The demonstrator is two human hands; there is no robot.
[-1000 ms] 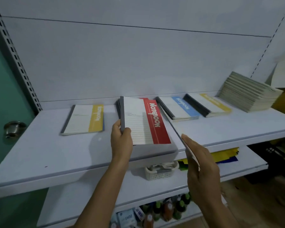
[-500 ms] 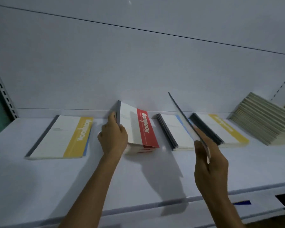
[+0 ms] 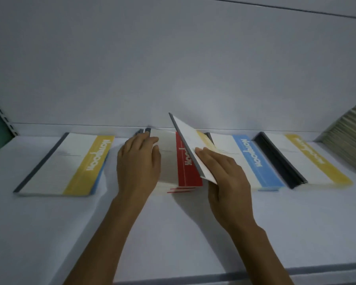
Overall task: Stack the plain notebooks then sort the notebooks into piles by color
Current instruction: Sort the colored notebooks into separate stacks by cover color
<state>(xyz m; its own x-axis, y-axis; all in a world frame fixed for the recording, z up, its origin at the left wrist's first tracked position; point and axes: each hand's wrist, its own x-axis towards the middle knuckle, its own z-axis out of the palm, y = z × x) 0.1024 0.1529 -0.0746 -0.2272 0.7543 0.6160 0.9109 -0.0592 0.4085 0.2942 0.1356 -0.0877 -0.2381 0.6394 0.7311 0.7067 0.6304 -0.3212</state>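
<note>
On the white shelf (image 3: 173,233) lie several notebook piles. At the left is a yellow-banded notebook (image 3: 70,163) with a blue one under it. In the middle is a red-banded pile (image 3: 188,171), then a blue-banded pile (image 3: 253,161) and a yellow-banded pile (image 3: 308,159). My left hand (image 3: 138,167) rests flat on the left half of the red pile, fingers reaching its spine. My right hand (image 3: 226,175) grips a single notebook (image 3: 190,140) with a grey spine and a pale yellow band. It is tilted up over the gap between the red and blue piles.
A slanted stack of plain notebooks (image 3: 349,138) leans at the far right of the shelf. The white back panel rises straight behind the piles. The shelf's grey front edge (image 3: 214,277) runs along the bottom. A perforated upright (image 3: 0,114) stands at the far left.
The red pile was set down on the shelf and my left hand moved from gripping its spine to lying on top. My right hand carried the single notebook left, over the red pile's edge.
</note>
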